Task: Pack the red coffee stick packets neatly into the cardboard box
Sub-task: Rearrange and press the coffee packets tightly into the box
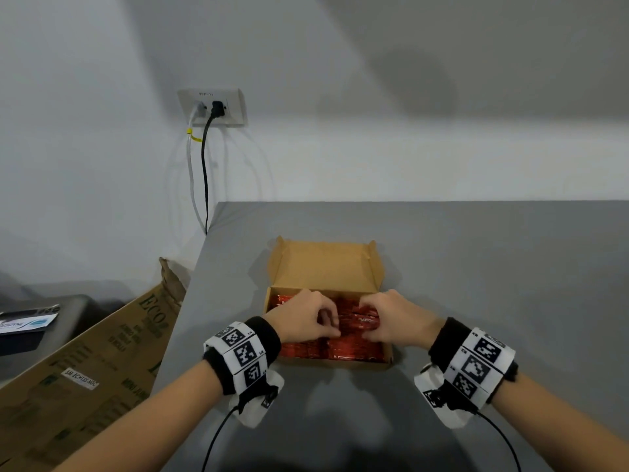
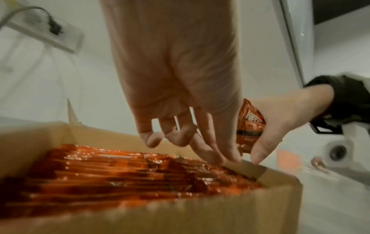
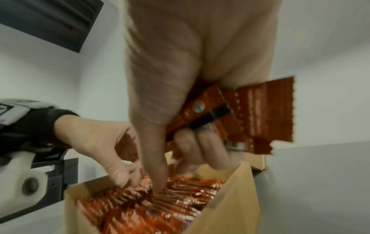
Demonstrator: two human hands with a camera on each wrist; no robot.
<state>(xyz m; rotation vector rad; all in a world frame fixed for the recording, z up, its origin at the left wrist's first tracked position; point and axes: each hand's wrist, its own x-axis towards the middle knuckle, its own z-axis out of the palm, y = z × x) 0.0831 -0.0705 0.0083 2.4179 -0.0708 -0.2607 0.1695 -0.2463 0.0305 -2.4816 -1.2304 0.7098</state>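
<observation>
Red coffee stick packets (image 1: 354, 350) fill the open cardboard box (image 1: 325, 264) on a grey surface (image 1: 476, 267). Above the box, the right hand (image 1: 391, 316) curls its fingers (image 3: 202, 148) around a bunch of packets (image 3: 260, 114), while the left hand (image 1: 303, 316) reaches loosely curled fingers (image 2: 202, 147) down to the packed rows. Left of the box leans a printed carton (image 1: 102, 362).
</observation>
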